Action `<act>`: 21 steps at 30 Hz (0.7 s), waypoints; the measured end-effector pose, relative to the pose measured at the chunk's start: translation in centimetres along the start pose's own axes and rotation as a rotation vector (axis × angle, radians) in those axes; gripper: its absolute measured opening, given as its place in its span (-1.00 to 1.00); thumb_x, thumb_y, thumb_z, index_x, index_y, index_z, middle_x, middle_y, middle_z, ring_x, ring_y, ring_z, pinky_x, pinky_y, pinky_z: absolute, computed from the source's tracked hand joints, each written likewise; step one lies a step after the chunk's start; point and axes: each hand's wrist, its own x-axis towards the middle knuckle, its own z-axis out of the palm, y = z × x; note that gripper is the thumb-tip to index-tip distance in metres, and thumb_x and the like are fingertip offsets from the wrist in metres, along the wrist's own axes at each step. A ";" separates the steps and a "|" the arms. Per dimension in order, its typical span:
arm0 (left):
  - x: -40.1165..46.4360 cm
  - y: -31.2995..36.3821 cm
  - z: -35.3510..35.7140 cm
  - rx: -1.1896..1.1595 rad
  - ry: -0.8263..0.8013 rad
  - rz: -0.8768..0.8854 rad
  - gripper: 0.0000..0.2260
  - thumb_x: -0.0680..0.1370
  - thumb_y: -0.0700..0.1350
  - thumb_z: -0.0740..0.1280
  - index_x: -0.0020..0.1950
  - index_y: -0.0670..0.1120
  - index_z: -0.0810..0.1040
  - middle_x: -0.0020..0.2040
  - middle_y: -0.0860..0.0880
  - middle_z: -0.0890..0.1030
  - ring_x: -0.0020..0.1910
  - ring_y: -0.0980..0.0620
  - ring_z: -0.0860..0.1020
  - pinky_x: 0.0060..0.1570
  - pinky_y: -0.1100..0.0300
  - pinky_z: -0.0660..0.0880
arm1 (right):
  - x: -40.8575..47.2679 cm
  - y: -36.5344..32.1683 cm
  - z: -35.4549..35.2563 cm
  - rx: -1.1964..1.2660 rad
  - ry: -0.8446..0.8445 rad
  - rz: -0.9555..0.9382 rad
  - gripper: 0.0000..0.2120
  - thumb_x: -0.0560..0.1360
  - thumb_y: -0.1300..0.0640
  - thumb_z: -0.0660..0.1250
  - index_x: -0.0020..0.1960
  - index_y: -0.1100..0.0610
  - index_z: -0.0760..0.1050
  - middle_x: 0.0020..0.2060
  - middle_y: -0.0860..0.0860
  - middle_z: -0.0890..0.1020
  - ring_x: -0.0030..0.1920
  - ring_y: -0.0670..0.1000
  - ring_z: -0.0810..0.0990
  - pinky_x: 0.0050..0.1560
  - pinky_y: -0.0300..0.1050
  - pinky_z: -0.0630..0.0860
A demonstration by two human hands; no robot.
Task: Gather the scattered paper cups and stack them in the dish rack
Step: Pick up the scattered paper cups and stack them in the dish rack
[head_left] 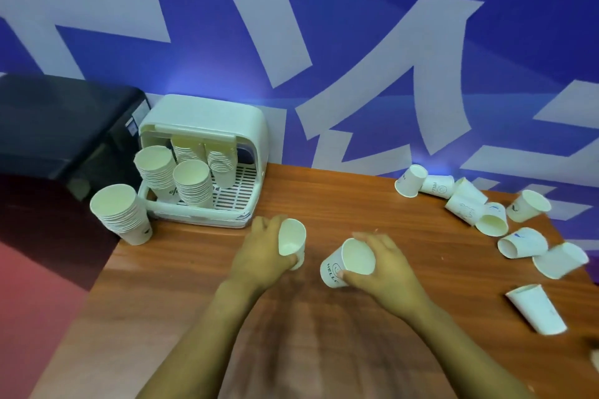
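My left hand (259, 253) grips a white paper cup (291, 238) over the middle of the wooden table. My right hand (385, 272) holds a second cup (350, 261) printed with a smiley and "HELLO", its mouth tilted towards me. The white dish rack (249, 139) stands at the table's back left with its lid raised; several stacks of cups (191, 181) lean inside it. Another stack (121, 214) stands on the table just left of the rack. Several loose cups (486, 214) lie scattered on their sides at the right, one (536, 309) near the right front.
The wooden table (372, 201) runs from the rack to the right edge. A black appliance (64, 126) sits beyond the table's left corner. A blue wall with large white letters stands close behind. Red floor shows at the left.
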 end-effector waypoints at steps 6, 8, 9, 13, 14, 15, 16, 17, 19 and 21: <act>0.7 -0.5 -0.5 0.102 0.018 -0.002 -0.45 0.37 0.07 0.47 0.28 0.04 0.33 0.18 0.00 0.30 0.11 -0.07 0.47 0.07 0.06 0.50 | 2.9 -0.4 0.7 0.019 0.025 -0.007 -0.35 0.28 -0.07 0.55 0.31 -0.05 0.42 0.16 -0.13 0.44 0.22 -0.09 0.41 0.23 -0.21 0.32; 1.6 -1.8 -2.2 0.174 0.090 -0.032 -0.44 0.37 0.12 0.47 0.27 0.01 0.34 0.18 -0.02 0.32 0.09 -0.09 0.48 0.02 0.06 0.51 | 4.3 -0.6 1.7 0.070 0.004 0.006 -0.35 0.28 -0.05 0.55 0.32 -0.05 0.42 0.15 -0.12 0.44 0.21 -0.07 0.41 0.22 -0.20 0.34; 2.1 -2.5 -3.1 0.202 0.142 -0.043 -0.44 0.37 0.13 0.47 0.27 0.01 0.35 0.18 -0.03 0.35 0.09 -0.10 0.49 0.01 0.05 0.51 | 4.8 -0.6 2.3 0.098 -0.014 0.013 -0.35 0.28 -0.05 0.55 0.31 -0.06 0.42 0.14 -0.13 0.43 0.21 -0.06 0.42 0.21 -0.19 0.34; 4.3 -4.1 -6.6 0.249 0.256 -0.042 -0.36 0.41 0.11 0.45 0.42 0.08 0.26 0.21 -0.05 0.38 0.13 -0.09 0.47 0.05 0.04 0.50 | 6.4 -0.9 4.8 0.124 -0.056 0.019 -0.33 0.27 -0.09 0.55 0.32 -0.09 0.40 0.16 -0.15 0.43 0.23 -0.04 0.42 0.26 -0.11 0.37; 4.8 -4.4 -7.1 0.260 0.240 -0.033 -0.33 0.42 0.10 0.44 0.45 0.12 0.23 0.21 -0.05 0.37 0.13 -0.08 0.47 0.07 0.03 0.50 | 6.5 -1.0 5.3 0.124 -0.069 0.030 -0.33 0.27 -0.09 0.55 0.32 -0.09 0.40 0.17 -0.15 0.42 0.23 -0.03 0.42 0.26 -0.10 0.37; 5.3 -4.7 -7.5 0.281 0.231 -0.025 -0.33 0.42 0.10 0.44 0.46 0.15 0.22 0.21 -0.05 0.37 0.13 -0.08 0.47 0.08 0.02 0.50 | 6.6 -1.2 5.6 0.127 -0.080 0.042 -0.33 0.28 -0.10 0.55 0.33 -0.10 0.39 0.17 -0.15 0.42 0.23 -0.03 0.42 0.26 -0.10 0.37; 5.9 -5.0 -7.8 0.310 0.234 -0.016 -0.35 0.42 0.10 0.44 0.45 0.16 0.24 0.21 -0.05 0.37 0.14 -0.09 0.47 0.09 0.01 0.50 | 6.6 -1.4 5.7 0.128 -0.083 0.048 -0.33 0.28 -0.11 0.55 0.33 -0.10 0.38 0.16 -0.15 0.42 0.23 -0.03 0.41 0.25 -0.11 0.37; 6.5 -5.3 -8.1 0.348 0.240 -0.006 -0.37 0.42 0.10 0.43 0.43 0.15 0.27 0.22 -0.05 0.37 0.14 -0.10 0.46 0.09 0.01 0.48 | 6.7 -1.6 5.8 0.125 -0.080 0.050 -0.33 0.28 -0.12 0.54 0.33 -0.11 0.38 0.16 -0.16 0.42 0.23 -0.04 0.42 0.24 -0.11 0.37; 8.0 -5.8 -8.4 0.446 0.235 0.023 -0.42 0.42 0.09 0.41 0.39 0.13 0.29 0.23 -0.03 0.38 0.16 -0.11 0.42 0.09 0.04 0.42 | 6.9 -2.0 5.6 0.122 -0.057 0.056 -0.34 0.28 -0.12 0.54 0.32 -0.12 0.39 0.15 -0.19 0.42 0.22 -0.07 0.43 0.21 -0.15 0.37; 9.5 -6.1 -8.5 0.553 0.196 0.060 -0.44 0.43 0.07 0.39 0.38 0.11 0.28 0.26 -0.01 0.37 0.20 -0.10 0.39 0.11 0.02 0.33 | 7.2 -2.5 5.5 0.129 -0.019 0.075 -0.36 0.29 -0.09 0.55 0.31 -0.11 0.39 0.14 -0.19 0.43 0.21 -0.08 0.44 0.16 -0.21 0.34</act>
